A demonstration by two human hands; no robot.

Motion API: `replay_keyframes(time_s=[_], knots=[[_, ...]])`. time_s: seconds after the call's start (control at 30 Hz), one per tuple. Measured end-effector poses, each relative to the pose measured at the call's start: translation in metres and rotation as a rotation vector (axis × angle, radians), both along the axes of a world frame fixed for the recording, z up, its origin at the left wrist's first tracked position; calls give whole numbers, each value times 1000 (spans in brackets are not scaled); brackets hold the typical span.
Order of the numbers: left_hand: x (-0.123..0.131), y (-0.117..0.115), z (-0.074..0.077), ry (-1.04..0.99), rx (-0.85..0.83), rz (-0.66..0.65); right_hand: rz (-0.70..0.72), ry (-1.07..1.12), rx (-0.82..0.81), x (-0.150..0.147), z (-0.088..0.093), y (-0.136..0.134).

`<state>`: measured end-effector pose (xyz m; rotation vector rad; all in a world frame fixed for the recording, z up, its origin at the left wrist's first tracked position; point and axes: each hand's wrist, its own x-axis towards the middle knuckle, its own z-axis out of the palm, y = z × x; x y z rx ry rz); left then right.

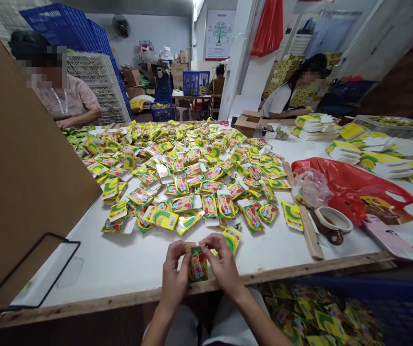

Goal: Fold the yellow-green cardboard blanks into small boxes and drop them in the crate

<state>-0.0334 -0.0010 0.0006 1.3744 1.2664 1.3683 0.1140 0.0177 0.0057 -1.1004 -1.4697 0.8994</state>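
Near the front edge of the white table [138, 269], a small yellow-green printed box [198, 267] stands between my hands, its top end toward my fingertips. My left hand [175, 269] grips its upper left corner between thumb and fingers. On the other side, my right hand [224, 266] pinches the upper right corner. Just behind my right fingers lies another small box [232, 239], partly covered by them. A wide heap of the same small boxes [192, 180] spreads over the table beyond, several with white end flaps sticking out.
Right of the heap are a wooden strip [309, 230], a brown cup [332, 223], a red plastic bag [350, 185] and flat carton stacks [379, 158]. Cardboard [26, 158] stands at left. A blue crate [401, 307] of boxes sits below. Two people [73, 98] work across the table.
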Motion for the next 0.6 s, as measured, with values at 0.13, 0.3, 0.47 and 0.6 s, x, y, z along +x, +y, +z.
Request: replay_keyframes(time_s=[0.13, 0.3, 0.47, 0.6], knots=[[0, -1, 3, 110, 62, -59, 100, -78, 70, 2, 7, -4], [2, 1, 10, 80, -16, -24, 76, -102, 82, 2, 13, -3], [4, 6, 12, 67, -92, -4, -9, -170, 11, -3, 14, 3], [4, 6, 7, 46, -68, -1, 29, -118, -16, -1, 10, 2]])
